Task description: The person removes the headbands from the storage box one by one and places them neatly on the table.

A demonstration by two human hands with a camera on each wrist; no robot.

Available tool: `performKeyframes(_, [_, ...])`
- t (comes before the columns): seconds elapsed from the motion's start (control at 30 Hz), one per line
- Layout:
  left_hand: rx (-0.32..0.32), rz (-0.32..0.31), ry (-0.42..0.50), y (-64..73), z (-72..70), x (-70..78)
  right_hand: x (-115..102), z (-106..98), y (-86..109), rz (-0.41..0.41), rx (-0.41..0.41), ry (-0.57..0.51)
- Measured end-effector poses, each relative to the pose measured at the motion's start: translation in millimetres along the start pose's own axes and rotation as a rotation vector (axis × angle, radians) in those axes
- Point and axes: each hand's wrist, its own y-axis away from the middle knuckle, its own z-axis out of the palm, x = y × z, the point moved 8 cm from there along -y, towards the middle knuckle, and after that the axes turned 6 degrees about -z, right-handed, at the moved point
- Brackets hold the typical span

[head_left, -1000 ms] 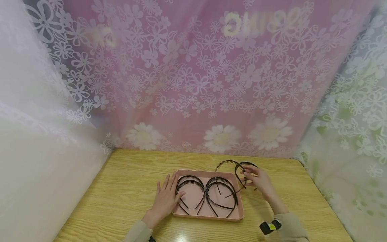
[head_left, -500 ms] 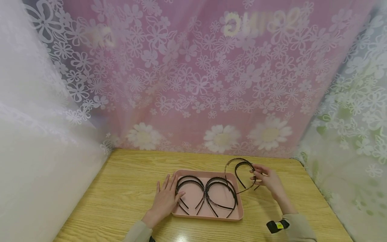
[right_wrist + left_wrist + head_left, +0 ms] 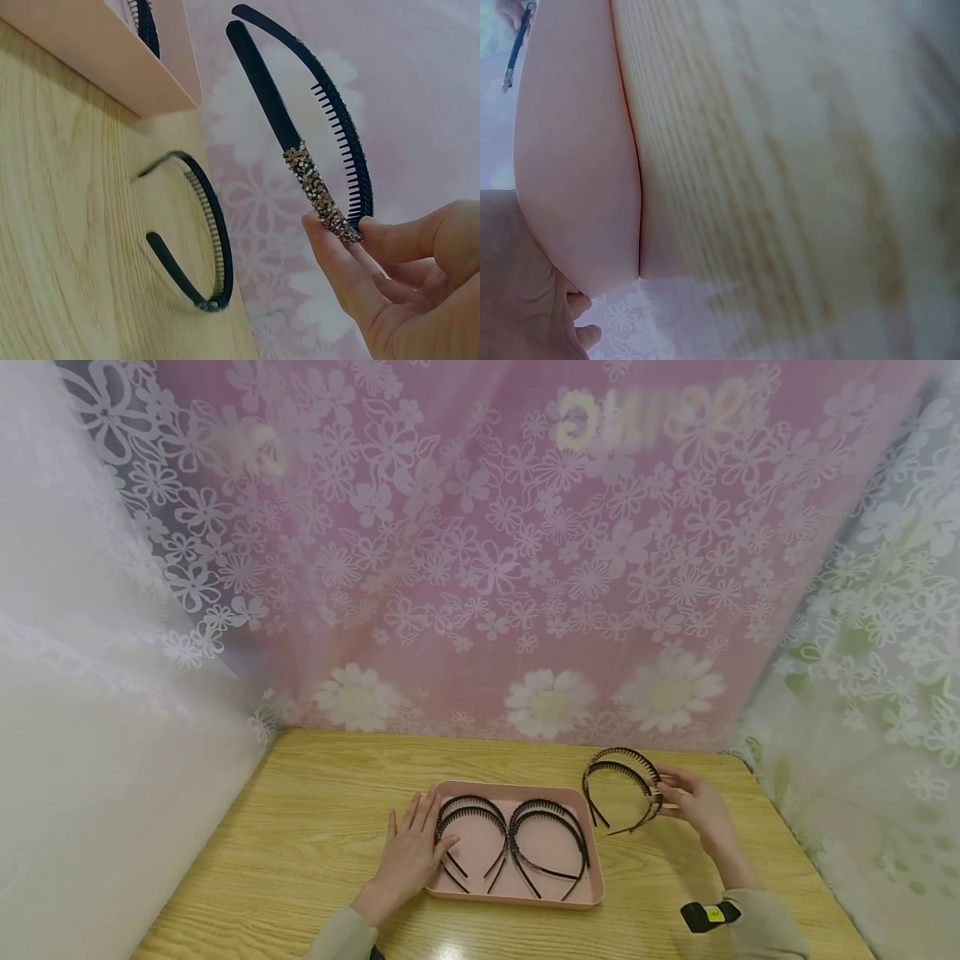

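Observation:
My right hand (image 3: 693,806) pinches a black toothed headband (image 3: 319,184) between thumb and fingers, above the table right of the tray. Glittery stones cover part of its band. Below it, a second black headband (image 3: 217,225) lies on the table; in the head view the two overlap. My left hand (image 3: 411,852) rests with straight, spread fingers on the left rim of the pink tray (image 3: 517,902). Inside the tray are a left group of black headbands (image 3: 472,812) and a right group of headbands (image 3: 551,814), each overlapping. The left wrist view shows the tray's outer wall (image 3: 577,150) and part of the hand.
The wooden table (image 3: 330,810) extends on both sides of the tray. A pink floral curtain (image 3: 465,568) hangs along its back edge. Pale sheets stand at the left side (image 3: 112,735) and the right side (image 3: 862,735).
My right hand has moved right, carrying the headband from over the tray's right end to above the headband on the table. The left hand and tray have stayed put.

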Motion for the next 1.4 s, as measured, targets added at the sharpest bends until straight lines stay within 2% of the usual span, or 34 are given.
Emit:
performKeyframes(0.43, [0.011,0.006,-0.003,0.1,0.0,0.1,14,-33,5.5,-0.017,0.013,-0.039])
performKeyframes(0.7, [0.06,0.037,-0.011,0.9,0.3,0.0,27,-53,3.4,-0.024,-0.003,-0.106])
performKeyframes(0.83, [0.036,0.024,-0.016,0.8,1.0,-0.5,32,-62,2.8,-0.016,-0.011,-0.136])
performKeyframes(1.0, [0.011,0.011,-0.022,0.5,0.9,-0.3,34,-71,2.1,-0.008,-0.023,-0.08])
performKeyframes(1.17, [0.016,0.016,-0.023,0.8,-1.4,1.5,37,-81,2.4,-0.001,-0.007,-0.016])
performKeyframes(1.4, [0.005,0.008,-0.027,1.0,-1.2,1.3,46,-99,-4.5,0.003,-0.003,-0.004])
